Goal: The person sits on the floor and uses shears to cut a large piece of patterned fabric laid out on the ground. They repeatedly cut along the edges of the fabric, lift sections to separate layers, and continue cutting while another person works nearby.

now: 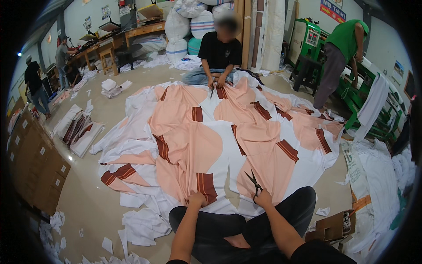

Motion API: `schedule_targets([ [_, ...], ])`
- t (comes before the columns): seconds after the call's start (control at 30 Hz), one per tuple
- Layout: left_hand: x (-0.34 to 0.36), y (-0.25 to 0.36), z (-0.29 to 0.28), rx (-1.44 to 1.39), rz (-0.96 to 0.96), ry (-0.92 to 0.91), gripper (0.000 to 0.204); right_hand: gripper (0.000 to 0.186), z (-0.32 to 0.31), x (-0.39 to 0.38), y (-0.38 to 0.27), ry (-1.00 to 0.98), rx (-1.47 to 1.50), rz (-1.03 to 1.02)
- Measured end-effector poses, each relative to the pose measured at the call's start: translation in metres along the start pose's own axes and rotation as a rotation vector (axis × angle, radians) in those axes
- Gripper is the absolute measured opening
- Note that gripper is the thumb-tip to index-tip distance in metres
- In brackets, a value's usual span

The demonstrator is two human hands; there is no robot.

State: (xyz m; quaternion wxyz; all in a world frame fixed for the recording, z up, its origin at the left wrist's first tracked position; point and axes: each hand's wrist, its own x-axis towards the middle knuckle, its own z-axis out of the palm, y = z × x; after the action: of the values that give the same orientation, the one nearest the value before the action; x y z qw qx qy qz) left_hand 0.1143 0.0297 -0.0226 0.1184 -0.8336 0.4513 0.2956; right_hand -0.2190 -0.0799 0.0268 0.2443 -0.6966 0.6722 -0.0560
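Note:
A large spread of white fabric (223, 136) printed with peach garment panels (189, 143) and brown striped bands (205, 187) covers the floor before my crossed legs. At its near edge my left hand (196, 199) is closed on the fabric, beside a brown band. My right hand (263, 199) grips a pair of dark scissors (253, 181), whose blades stand apart and point up and to the left over a peach panel. A slit in the white part runs between the two hands. Across the cloth, a co-worker's hands (217, 81) hold a cutting tool at the far edge.
Cut stacks of fabric (79, 130) lie on the floor at left, near cardboard boxes (37, 163). White scraps (143, 224) are scattered near my left knee. An open carton (336, 226) and heaped white cloth (373, 176) lie at right. A person in green (347, 39) bends over a green machine (365, 88).

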Motion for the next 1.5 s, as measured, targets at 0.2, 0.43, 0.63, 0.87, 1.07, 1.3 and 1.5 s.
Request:
schedule_targets([
  [0.2, -0.002, 0.010, -0.016, 0.067, 0.139, -0.249, 0.052, 0.075, -0.006, -0.008, 0.010, 0.023, 0.113, 0.119],
  [0.43, -0.025, 0.036, -0.027, -0.027, 0.229, 0.381, 0.068, 0.069, 0.013, 0.002, -0.016, 0.065, 0.072, -0.086],
  [0.63, -0.005, 0.034, -0.006, 0.053, 0.377, -0.038, 0.070, 0.067, 0.014, -0.017, -0.006, -0.076, -0.054, 0.046],
  [0.87, 0.005, 0.048, -0.008, -0.104, 0.305, 0.365, 0.077, 0.073, 0.020, -0.013, -0.007, -0.052, -0.025, 0.049],
  [1.07, 0.013, 0.052, -0.005, -0.133, 0.154, 0.117, 0.094, 0.073, -0.002, -0.013, -0.006, -0.155, 0.035, 0.103],
  [1.3, 0.021, 0.050, -0.022, -0.194, 0.140, 0.300, 0.117, 0.059, -0.011, -0.028, -0.042, -0.886, 0.791, 0.299],
  [1.5, 0.007, 0.050, -0.036, -0.253, -0.089, 0.119, 0.132, 0.056, 0.010, -0.029, -0.062, -0.908, 0.846, 0.369],
])
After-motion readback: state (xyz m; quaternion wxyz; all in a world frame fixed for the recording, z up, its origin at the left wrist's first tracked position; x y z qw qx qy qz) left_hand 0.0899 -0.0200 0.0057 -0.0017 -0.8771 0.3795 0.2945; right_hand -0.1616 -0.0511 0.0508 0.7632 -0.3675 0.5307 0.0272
